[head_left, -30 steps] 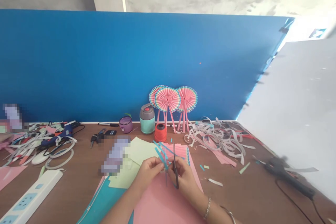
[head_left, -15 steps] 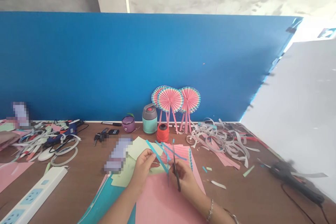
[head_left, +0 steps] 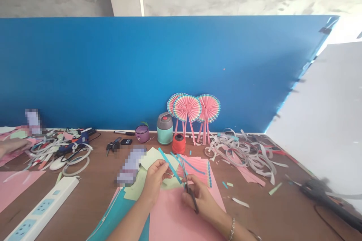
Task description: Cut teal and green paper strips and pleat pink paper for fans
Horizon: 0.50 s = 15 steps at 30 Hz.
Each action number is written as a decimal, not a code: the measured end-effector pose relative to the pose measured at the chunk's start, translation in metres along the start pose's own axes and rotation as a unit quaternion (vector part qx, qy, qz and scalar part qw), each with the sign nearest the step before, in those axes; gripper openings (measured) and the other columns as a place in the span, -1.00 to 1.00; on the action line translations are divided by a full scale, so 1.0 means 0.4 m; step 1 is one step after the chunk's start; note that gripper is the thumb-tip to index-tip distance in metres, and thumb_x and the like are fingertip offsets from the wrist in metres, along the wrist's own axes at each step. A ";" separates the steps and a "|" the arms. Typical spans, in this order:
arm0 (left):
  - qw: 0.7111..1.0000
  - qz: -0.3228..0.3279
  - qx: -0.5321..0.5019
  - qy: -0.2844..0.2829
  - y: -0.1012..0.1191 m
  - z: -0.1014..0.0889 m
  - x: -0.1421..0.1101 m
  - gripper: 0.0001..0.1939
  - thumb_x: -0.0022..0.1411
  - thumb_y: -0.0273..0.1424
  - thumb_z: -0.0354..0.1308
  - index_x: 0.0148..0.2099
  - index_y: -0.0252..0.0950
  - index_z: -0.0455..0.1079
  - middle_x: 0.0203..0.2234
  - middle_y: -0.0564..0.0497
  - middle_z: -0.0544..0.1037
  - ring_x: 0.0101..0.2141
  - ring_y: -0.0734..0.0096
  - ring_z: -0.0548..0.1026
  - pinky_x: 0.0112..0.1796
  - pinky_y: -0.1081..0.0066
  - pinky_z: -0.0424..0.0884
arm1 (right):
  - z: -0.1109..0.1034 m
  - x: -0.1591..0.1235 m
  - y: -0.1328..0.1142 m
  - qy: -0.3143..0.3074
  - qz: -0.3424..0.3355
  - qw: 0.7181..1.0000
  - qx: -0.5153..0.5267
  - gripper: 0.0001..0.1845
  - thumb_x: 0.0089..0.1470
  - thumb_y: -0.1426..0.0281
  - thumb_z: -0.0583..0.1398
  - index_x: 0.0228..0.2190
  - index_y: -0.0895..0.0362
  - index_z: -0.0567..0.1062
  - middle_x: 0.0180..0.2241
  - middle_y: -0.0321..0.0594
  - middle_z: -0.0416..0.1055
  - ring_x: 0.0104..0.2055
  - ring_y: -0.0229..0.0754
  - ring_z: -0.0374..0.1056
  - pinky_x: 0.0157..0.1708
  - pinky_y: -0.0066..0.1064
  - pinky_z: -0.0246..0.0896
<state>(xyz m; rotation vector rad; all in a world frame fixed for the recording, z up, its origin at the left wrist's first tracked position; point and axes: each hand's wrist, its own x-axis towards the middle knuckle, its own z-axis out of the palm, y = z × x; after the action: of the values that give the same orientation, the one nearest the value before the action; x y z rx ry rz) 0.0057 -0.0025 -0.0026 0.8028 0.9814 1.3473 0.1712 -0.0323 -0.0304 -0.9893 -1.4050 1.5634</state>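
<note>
To the left of my left fingers [head_left: 160,165], pale green sheets [head_left: 132,188] lie on the worktop [head_left: 93,188], presumably for easy reach. These fingers pinch a blue strip [head_left: 171,168], likely steadying it beside the scissors [head_left: 193,199]. Pink paper [head_left: 178,218] lies beneath. My right fingers [head_left: 197,182] are closed around the scissors, pointed away, presumably for safety.

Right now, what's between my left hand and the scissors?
A blue strip, pinched in your left hand, slants down toward the scissors in your right hand; pale green paper shows beneath it in the head view.
</note>
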 end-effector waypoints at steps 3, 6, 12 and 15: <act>1.000 -0.007 -0.025 -0.011 0.003 0.000 -0.002 -0.75 -0.06 -0.29 0.27 -0.50 -0.30 0.27 -0.64 0.11 0.38 -0.55 0.51 0.39 -0.49 0.51 0.33 | -0.003 -0.002 0.002 -0.015 0.006 1.000 0.002 -0.68 -0.11 0.26 0.23 -0.35 0.09 0.22 -0.68 -0.54 0.13 -0.68 -0.40 0.06 -0.67 -0.57 -0.05; 0.998 -0.017 -0.053 -0.025 0.005 -0.002 -0.004 -0.77 -0.03 -0.32 0.25 -0.48 -0.29 0.26 -0.64 0.12 0.37 -0.57 0.53 0.37 -0.50 0.51 0.31 | -0.004 -0.004 0.003 -0.023 0.015 1.000 -0.011 -0.71 -0.11 0.25 0.23 -0.41 0.10 0.24 -0.69 -0.52 0.13 -0.70 -0.42 0.05 -0.68 -0.57 -0.06; 0.997 -0.027 -0.058 -0.035 0.009 -0.001 -0.007 -0.76 -0.03 -0.31 0.25 -0.48 -0.29 0.24 -0.65 0.14 0.34 -0.59 0.55 0.35 -0.53 0.54 0.29 | -0.003 -0.002 0.010 -0.040 0.032 0.999 -0.011 -0.67 -0.16 0.20 0.26 -0.42 0.13 0.28 -0.68 -0.49 0.17 -0.68 -0.40 0.10 -0.64 -0.54 0.02; 0.999 -0.019 -0.033 -0.026 0.007 0.000 -0.006 -0.73 -0.04 -0.28 0.26 -0.50 -0.29 0.23 -0.64 0.13 0.35 -0.56 0.54 0.36 -0.52 0.54 0.30 | -0.007 0.001 0.018 -0.051 0.030 0.998 -0.003 -0.63 -0.18 0.18 0.28 -0.43 0.15 0.31 -0.67 -0.47 0.18 -0.68 -0.40 0.10 -0.64 -0.53 0.04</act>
<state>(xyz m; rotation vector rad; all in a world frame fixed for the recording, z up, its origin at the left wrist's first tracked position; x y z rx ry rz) 0.0047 -0.0047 0.0001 0.7615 0.9040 1.3130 0.1732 -0.0312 -0.0378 -0.9762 -1.4629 1.6751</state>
